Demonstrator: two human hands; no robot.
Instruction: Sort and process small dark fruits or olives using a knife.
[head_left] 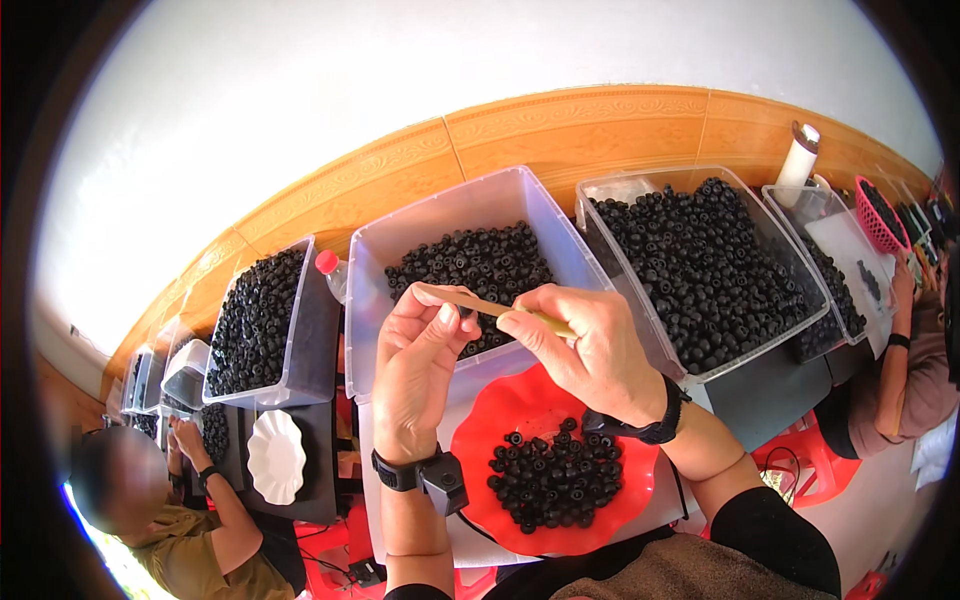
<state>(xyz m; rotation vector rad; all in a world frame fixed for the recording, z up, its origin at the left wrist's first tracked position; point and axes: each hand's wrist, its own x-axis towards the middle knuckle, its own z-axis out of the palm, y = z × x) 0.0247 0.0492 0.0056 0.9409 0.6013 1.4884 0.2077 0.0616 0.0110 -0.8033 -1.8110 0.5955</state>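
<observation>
My left hand is raised in front of me, its fingertips pinching a small black ring-shaped bead. My right hand grips a thin wooden stick that points left, its tip lying across my left fingers by the bead. Below both hands a red scalloped plate holds a heap of the same black beads. Behind the hands stands a clear plastic bin partly filled with black beads. Both wrists wear black bands.
A fuller clear bin of beads stands to the right, another to the left with a white scalloped plate before it. A person sits at lower left, another at right. A pink basket and white bottle sit far right.
</observation>
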